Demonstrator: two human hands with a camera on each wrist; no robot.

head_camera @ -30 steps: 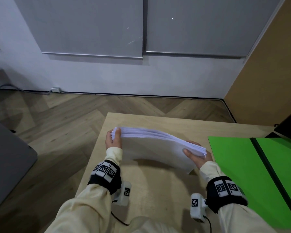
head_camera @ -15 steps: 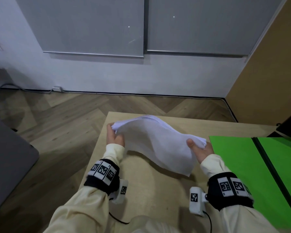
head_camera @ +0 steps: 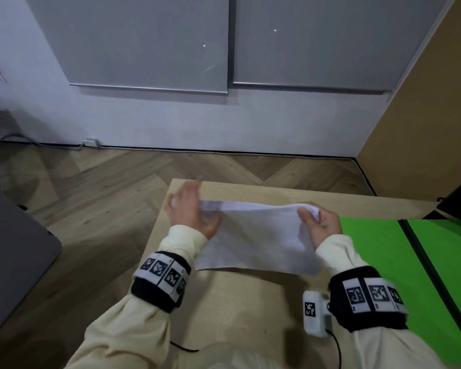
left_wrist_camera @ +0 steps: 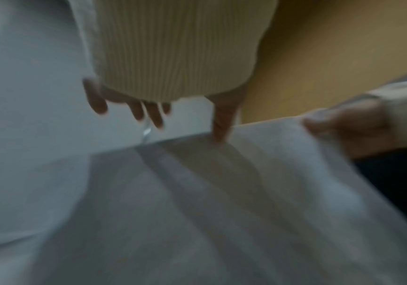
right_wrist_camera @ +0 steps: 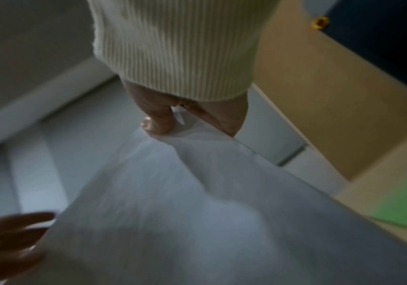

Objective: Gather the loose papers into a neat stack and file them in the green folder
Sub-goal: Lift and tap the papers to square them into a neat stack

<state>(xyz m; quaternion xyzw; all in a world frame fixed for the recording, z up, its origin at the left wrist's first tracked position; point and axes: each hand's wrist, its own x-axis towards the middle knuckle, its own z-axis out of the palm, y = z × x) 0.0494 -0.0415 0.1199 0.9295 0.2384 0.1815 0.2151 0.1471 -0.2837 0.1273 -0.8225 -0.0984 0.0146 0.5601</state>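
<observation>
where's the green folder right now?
Head view: the green folder lies open on the table's right side, just right of the paper stack and beside the right hand.

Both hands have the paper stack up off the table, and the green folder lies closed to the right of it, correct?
Not quite. The head view shows the green folder lying open, its two panels spread flat either side of a dark spine. The rest holds: left hand and right hand have the paper stack off the table.
</observation>
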